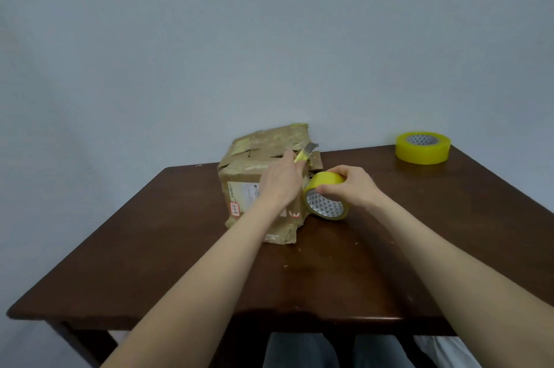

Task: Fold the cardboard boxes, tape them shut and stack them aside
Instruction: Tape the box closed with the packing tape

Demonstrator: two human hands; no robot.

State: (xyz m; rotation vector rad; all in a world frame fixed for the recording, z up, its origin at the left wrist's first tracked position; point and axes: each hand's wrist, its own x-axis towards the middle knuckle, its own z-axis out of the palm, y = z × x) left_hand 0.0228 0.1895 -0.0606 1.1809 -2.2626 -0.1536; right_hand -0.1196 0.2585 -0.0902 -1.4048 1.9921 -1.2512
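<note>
A worn brown cardboard box (254, 164) with old tape scraps and a white label stands near the far middle of the dark wooden table (180, 247). My left hand (281, 182) reaches over the box's front right corner and pinches the free end of yellow tape (302, 155) at the top edge. Just to the right of the box, my right hand (347, 186) grips a yellow tape roll (325, 203) from above, tilted on edge against the box's side.
A second, larger yellow tape roll (422, 147) lies flat at the table's far right corner. A plain grey wall stands behind the table. My knees show below the near table edge.
</note>
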